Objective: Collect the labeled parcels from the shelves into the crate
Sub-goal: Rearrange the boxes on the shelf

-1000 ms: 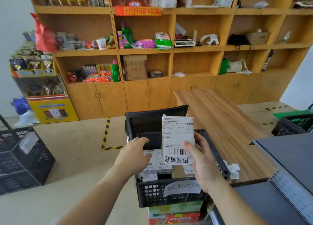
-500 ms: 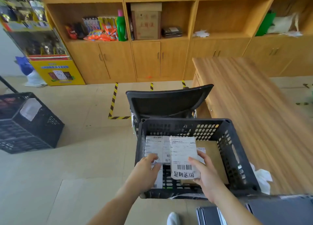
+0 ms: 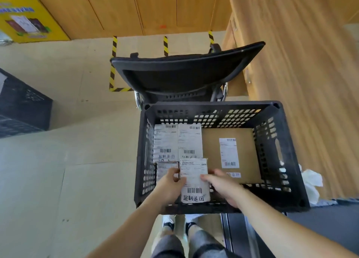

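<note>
Parcel (image 3: 194, 180) lowered into crate (image 3: 213, 105); left hand (image 3: 171, 187), right hand (image 3: 225, 189) gripping.

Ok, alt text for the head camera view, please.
A person's left grip and right grip hold a labeled parcel at the near end of a black crate. In it lie other labeled parcels and a brown box; a black chair stands beyond.

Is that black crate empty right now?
No, several labeled parcels lie in the crate, and the left hand and right hand hold another parcel at its near wall.
</note>
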